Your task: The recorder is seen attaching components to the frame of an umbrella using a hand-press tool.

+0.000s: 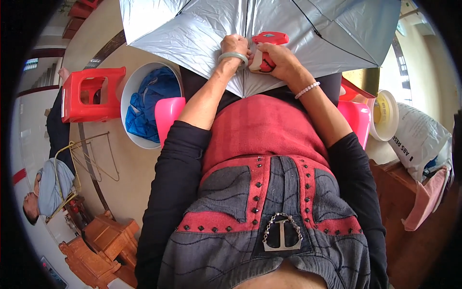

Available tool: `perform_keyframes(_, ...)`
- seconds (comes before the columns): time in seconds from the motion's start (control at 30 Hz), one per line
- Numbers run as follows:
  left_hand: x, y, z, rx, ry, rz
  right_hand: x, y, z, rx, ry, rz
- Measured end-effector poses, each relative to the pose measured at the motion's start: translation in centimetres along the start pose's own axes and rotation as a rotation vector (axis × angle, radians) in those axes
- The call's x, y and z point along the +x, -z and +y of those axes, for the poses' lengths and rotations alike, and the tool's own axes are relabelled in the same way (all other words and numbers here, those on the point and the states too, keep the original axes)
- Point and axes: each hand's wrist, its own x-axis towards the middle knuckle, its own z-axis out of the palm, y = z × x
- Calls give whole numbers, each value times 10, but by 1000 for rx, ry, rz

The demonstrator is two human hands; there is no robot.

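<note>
A silver-lined umbrella canopy [192, 41] spreads over my lap and past my knees, its thin dark ribs and seams showing. My left hand [235, 45], with a bangle at the wrist, is closed on the fabric by the middle seam. My right hand [285, 61], with a beaded bracelet, is wrapped round a red hand tool [270, 37] that has a rounded red top and a pale part below. The tool sits over the canopy just right of my left fingers. Its exact kind, and what my left fingertips pinch, cannot be made out.
A white bucket [126, 103] with blue fabric [153, 103] and a red stool [94, 111] stand on the left. Another person [57, 185] sits beyond a metal frame [72, 144]. At right are a pale bucket [392, 115], a white sack [416, 139] and wooden furniture [402, 192].
</note>
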Motion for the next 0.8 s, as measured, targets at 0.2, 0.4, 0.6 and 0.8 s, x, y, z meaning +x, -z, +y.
perform_keyframes(0.2, 3, 4, -6, -114, 7, -65, -13, 13, -10, 65, -103, -65)
perform_keyframes(0.4, -1, 7, 0, -36, -10, -83, -13, 18, -11, 77, -115, -118)
perform_keyframes(0.6, 0, 7, -2, -23, 26, -91, -13, 13, -10, 38, -96, -80)
perform_keyframes(0.8, 2, 7, -4, -67, 25, -83, -10, 3, -8, -46, -56, -28)
